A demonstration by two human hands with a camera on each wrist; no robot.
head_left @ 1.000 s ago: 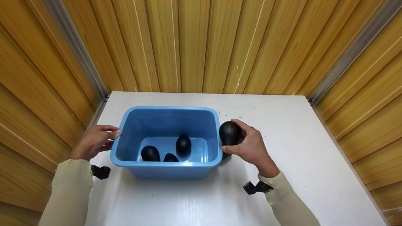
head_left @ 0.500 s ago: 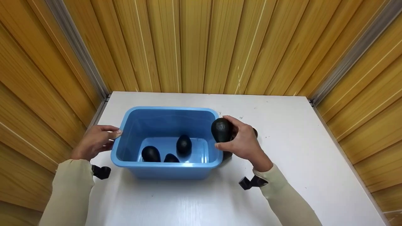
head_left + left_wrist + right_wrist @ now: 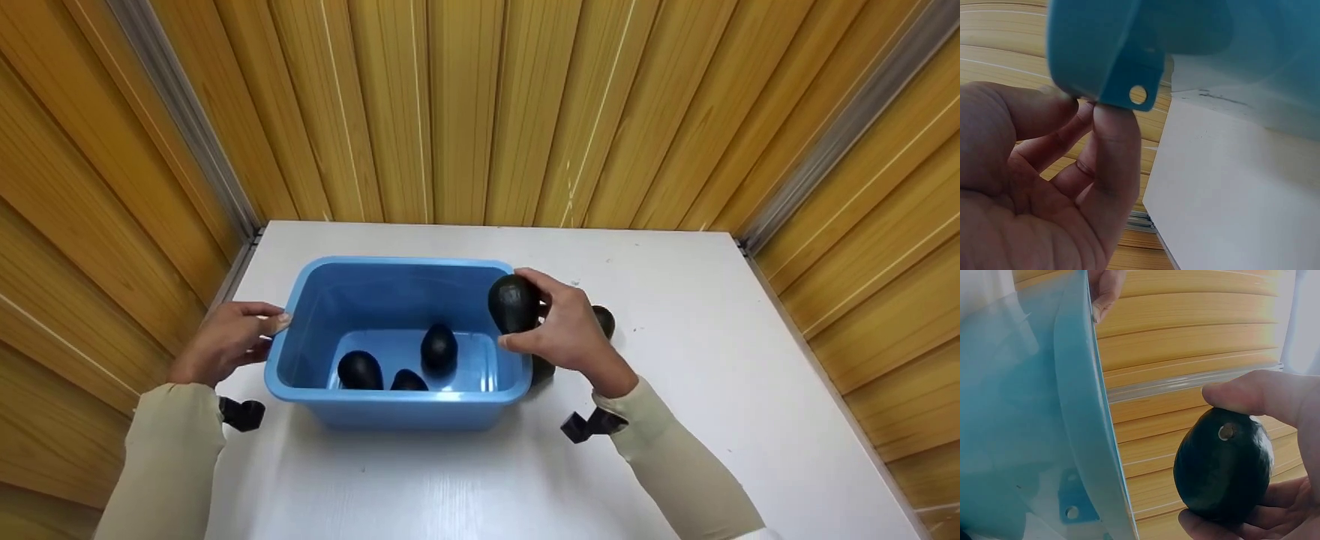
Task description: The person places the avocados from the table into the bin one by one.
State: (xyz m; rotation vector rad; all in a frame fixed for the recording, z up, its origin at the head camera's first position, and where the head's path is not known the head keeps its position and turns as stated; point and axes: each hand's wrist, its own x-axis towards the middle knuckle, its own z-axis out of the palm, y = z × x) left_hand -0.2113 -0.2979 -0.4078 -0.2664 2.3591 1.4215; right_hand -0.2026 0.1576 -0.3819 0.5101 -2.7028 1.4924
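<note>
My right hand [image 3: 564, 321] grips a dark avocado [image 3: 514, 304] just over the right rim of a blue plastic tub [image 3: 405, 395]. In the right wrist view, the thumb lies on one side of this avocado [image 3: 1221, 467] and fingers on the other, its stem end showing. My left hand [image 3: 232, 337] pinches the tub's left rim; the left wrist view shows thumb and fingertip at the rim edge [image 3: 1089, 62], beside a small holed tab. Inside the tub lie three more avocados: one at right [image 3: 439, 349], one at left [image 3: 360, 370], one partly hidden by the front wall [image 3: 409, 380].
Right of the tub, one avocado [image 3: 604, 321] on the white table [image 3: 712, 360] shows partly behind my right hand. Another dark avocado-like shape [image 3: 541, 369] sits against the tub's right side, partly covered. Wood-look panels [image 3: 465, 112] stand behind and at both sides.
My right hand has carried the avocado leftward and up, from beside the tub to over its right rim. This uncovers more of the avocado behind the hand. My left hand stays on the rim.
</note>
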